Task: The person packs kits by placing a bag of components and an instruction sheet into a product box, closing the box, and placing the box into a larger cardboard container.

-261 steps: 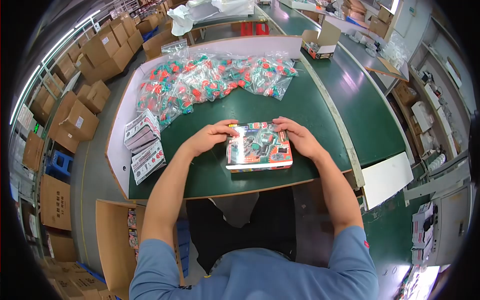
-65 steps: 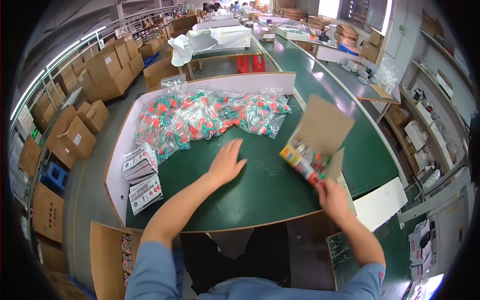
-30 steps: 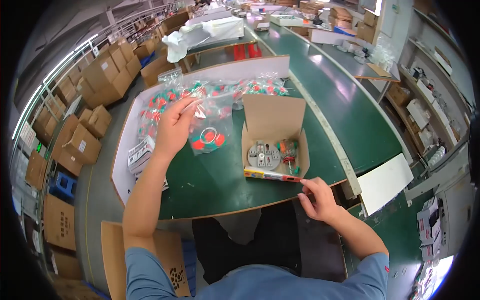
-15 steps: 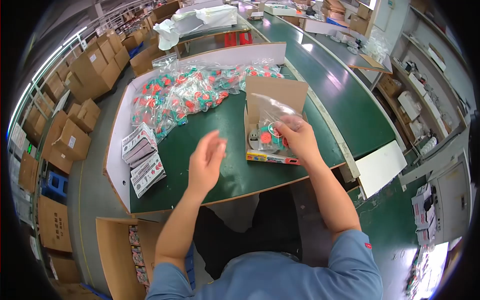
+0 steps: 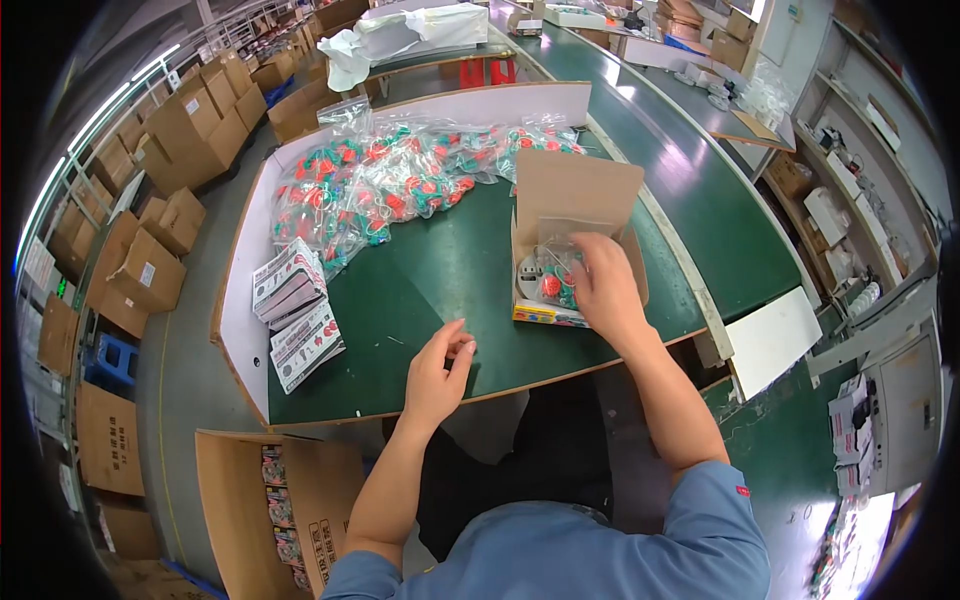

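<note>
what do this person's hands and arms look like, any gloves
The left hand and right hand show no gloves or wristwatch. The shirt sleeves are short and blue, with a small red tag near the right one's hem.

Brown cartons [image 5: 190, 130] crowd the floor on the left, with a blue stool [image 5: 115, 358] among them. At the back, white sheeting [image 5: 425, 30] lies on a table [image 5: 440, 60], above red objects [image 5: 472, 74]. Cluttered shelves [image 5: 838, 232] and a grey cabinet [image 5: 903, 395] stand on the right.
</note>
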The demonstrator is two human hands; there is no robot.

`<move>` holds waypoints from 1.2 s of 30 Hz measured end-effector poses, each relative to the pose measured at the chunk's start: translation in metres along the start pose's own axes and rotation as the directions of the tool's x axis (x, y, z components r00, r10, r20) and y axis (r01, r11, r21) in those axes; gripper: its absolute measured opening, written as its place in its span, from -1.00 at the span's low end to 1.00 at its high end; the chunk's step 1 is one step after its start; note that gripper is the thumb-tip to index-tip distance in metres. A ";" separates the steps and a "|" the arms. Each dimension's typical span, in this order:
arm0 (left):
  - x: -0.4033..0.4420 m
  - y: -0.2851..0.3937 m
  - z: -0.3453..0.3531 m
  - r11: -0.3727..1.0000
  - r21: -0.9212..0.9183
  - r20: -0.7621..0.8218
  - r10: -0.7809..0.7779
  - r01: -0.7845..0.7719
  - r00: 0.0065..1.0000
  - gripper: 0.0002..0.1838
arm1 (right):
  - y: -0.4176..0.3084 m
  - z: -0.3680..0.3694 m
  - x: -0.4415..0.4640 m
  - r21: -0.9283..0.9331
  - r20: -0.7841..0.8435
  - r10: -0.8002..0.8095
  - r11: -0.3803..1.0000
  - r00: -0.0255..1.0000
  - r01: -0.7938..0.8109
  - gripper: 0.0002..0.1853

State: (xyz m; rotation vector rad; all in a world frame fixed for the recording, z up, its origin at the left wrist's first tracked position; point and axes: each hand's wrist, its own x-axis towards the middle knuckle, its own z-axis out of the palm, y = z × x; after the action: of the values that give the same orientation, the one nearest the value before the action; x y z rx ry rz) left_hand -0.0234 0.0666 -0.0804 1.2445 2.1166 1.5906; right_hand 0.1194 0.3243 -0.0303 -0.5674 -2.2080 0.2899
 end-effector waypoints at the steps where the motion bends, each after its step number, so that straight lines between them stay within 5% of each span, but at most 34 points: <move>1: -0.005 0.000 -0.003 0.995 0.058 -0.040 0.087 -0.084 0.995 -0.61 | 0.010 0.004 -0.003 -0.007 0.180 -0.077 0.997 0.981 0.080 -0.53; 5: -0.024 0.013 -0.053 0.827 0.447 -0.114 0.431 -0.342 0.895 -0.68 | 0.041 0.029 -0.012 -0.121 0.423 0.004 0.991 0.906 0.052 -0.56; 10: -0.045 -0.027 -0.168 0.726 0.687 -0.263 0.228 0.016 0.938 -0.52 | 0.020 -0.005 0.001 0.044 0.349 -0.105 0.994 0.931 0.096 -0.55; 13: -0.059 -0.044 -0.193 0.558 0.825 -0.151 0.066 0.089 0.986 -0.44 | 0.008 -0.018 0.003 0.048 0.585 -0.112 0.993 0.804 0.103 -0.54; 18: -0.060 -0.059 -0.192 0.537 0.843 -0.111 0.119 0.030 0.987 -0.48 | 0.008 -0.027 0.016 0.026 0.690 0.062 0.994 0.721 -0.111 -0.54; 21: -0.056 -0.063 -0.198 0.523 0.851 -0.107 0.084 0.047 0.991 -0.58 | 0.012 -0.020 0.006 -0.188 0.635 0.039 0.976 0.771 0.106 -0.55; 25: -0.059 -0.071 -0.199 0.412 0.911 -0.077 0.177 -0.003 0.981 -0.64 | 0.011 -0.015 -0.007 -0.012 0.422 -0.056 0.998 0.905 0.068 -0.59; 30: -0.052 -0.055 -0.202 0.563 0.818 -0.219 0.113 0.119 0.969 -0.69 | 0.010 -0.028 -0.024 -0.180 0.533 -0.111 0.954 0.839 0.241 -0.60; 33: -0.035 -0.007 -0.171 0.555 0.824 -0.174 0.441 -0.114 0.881 -0.71 | 0.002 -0.038 -0.023 -0.091 0.455 -0.128 0.978 0.881 0.189 -0.62; 36: -0.014 0.041 -0.123 0.636 0.734 -0.136 0.481 -0.238 0.866 -0.67 | 0.002 -0.044 -0.027 -0.047 0.526 -0.179 0.970 0.832 0.238 -0.64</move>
State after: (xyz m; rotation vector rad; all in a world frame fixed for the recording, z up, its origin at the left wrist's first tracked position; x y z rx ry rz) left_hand -0.0694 -0.0256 -0.0010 1.8478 3.0175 1.1696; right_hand 0.1689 0.3131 -0.0214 -0.3183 -2.8023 0.2217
